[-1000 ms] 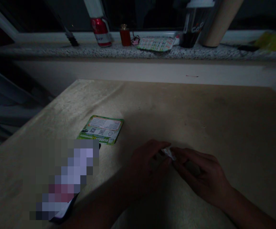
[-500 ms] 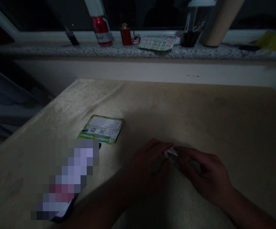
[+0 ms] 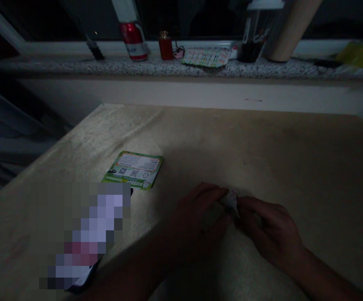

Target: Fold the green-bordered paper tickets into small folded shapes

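Since the earlier frame the small white scrap (image 3: pixel 231 199) has shifted a little to the right and away from the person, and the fingertips of both hands have followed it. Far to the left of the grip, one flat dark thing (image 3: pixel 87 238), blurred out, lies on the counter (image 3: pixel 263 142). One green printed card (image 3: pixel 133 170) lies flat just beyond it, well apart from the hands. I judge both are put aside there so that they do not get in the way. The left hand (image 3: pixel 197 215) comes in low over the counter, and its grip is closed in a pinch on the left side of the scrap. There is only one scrap, crumpled, and it sits between the two grips. The right hand (image 3: pixel 271 232) pinches the right side, its grip closed too; two opposite pinches probably keep so small a piece steady. The light is weak, so I cannot tell whether the scrap touches the counter. Far behind the grips, on the window ledge (image 3: pixel 59 65), are one red can (image 3: pixel 133 39), one small red bottle (image 3: pixel 165 46), one printed sheet (image 3: pixel 207 56) lying flat, one dark cup (image 3: pixel 252 39) and one leaning cardboard tube (image 3: pixel 286 31).
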Available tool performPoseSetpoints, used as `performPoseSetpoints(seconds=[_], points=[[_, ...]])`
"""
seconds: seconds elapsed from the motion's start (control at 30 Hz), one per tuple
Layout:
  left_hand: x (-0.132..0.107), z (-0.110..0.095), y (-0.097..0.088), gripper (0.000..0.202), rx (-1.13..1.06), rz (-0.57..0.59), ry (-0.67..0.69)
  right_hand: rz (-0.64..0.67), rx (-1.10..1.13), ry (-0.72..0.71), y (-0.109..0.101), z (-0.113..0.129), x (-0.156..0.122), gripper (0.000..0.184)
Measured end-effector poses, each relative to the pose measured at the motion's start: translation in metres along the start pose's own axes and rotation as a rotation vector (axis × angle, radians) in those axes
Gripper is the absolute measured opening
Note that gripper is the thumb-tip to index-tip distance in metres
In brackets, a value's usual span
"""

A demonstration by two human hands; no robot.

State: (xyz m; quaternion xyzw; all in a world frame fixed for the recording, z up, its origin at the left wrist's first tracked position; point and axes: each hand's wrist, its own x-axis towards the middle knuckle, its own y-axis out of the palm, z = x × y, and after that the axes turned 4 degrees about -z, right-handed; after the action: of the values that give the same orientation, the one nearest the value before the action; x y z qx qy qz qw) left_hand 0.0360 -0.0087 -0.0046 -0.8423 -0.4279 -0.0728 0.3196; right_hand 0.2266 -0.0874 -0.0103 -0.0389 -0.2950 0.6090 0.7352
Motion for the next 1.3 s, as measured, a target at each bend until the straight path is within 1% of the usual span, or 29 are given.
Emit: performPoseSetpoints(seconds=[0.07,0.17,0.23,0.3,0.37,0.43,0.5,0.57,0.6,0.67,0.73,0.83,0.9,0.97,1.0,1.07,1.13,1.23,1.3], points=[[0.001,0.001,0.0,0.042,-0.028,-0.002,-0.029,-0.027,0.109,0.104,0.0,0.002,0.002,0.023],[0.003,0.003,-0.001,0.03,-0.071,-0.019,-0.062,-0.047,0.334,0.248,0.0,0.004,0.005,0.022],[0.005,0.003,-0.002,0.022,-0.073,-0.016,-0.082,-0.01,0.48,0.31,0.001,0.003,0.005,0.022],[0.007,0.001,-0.004,0.018,-0.061,0.011,-0.104,0.044,0.599,0.348,0.0,0.0,0.004,0.023],[0.008,0.0,-0.005,0.017,-0.074,0.012,-0.091,0.093,0.645,0.347,-0.001,-0.002,0.002,0.025],[0.009,-0.001,-0.007,0.016,-0.115,-0.009,-0.043,0.126,0.605,0.295,-0.004,-0.002,0.0,0.028],[0.008,0.0,-0.007,0.015,-0.157,-0.022,-0.017,0.153,0.496,0.207,-0.006,0.001,0.0,0.026],[0.007,0.0,-0.007,0.014,-0.197,-0.015,-0.028,0.166,0.37,0.108,-0.008,0.004,0.0,0.018],[0.007,0.0,-0.007,0.014,-0.219,-0.01,-0.045,0.161,0.316,0.061,-0.008,0.005,0.001,0.018],[0.007,0.0,-0.007,0.013,-0.261,-0.001,-0.082,0.142,0.237,-0.001,-0.008,0.006,0.002,0.025],[0.007,0.0,-0.006,0.012,-0.291,0.0,-0.105,0.13,0.18,-0.031,-0.006,0.006,0.003,0.025],[0.007,0.002,-0.004,0.012,-0.296,0.003,-0.118,0.125,0.102,-0.06,-0.004,0.003,0.005,0.011],[0.006,0.004,-0.003,0.013,-0.246,0.044,-0.135,0.111,0.053,-0.087,-0.003,0.001,0.005,0.009],[0.005,0.006,-0.003,0.014,-0.152,0.096,-0.135,0.098,0.008,-0.118,-0.002,-0.001,0.006,0.011],[0.004,0.007,-0.003,0.016,-0.104,0.112,-0.124,0.1,-0.015,-0.134,-0.002,-0.003,0.006,0.015],[0.005,0.008,-0.005,0.027,-0.034,0.123,-0.065,0.12,-0.062,-0.17,-0.003,-0.006,0.006,0.022],[0.005,0.009,-0.007,0.035,0.005,0.154,0.023,0.148,-0.122,-0.207,-0.004,-0.01,0.006,0.021],[0.006,0.01,-0.011,0.032,0.044,0.219,0.122,0.167,-0.195,-0.262,-0.005,-0.012,0.007,0.012],[0.006,0.011,-0.012,0.03,0.051,0.212,0.133,0.162,-0.189,-0.274,-0.005,-0.012,0.007,0.011]])
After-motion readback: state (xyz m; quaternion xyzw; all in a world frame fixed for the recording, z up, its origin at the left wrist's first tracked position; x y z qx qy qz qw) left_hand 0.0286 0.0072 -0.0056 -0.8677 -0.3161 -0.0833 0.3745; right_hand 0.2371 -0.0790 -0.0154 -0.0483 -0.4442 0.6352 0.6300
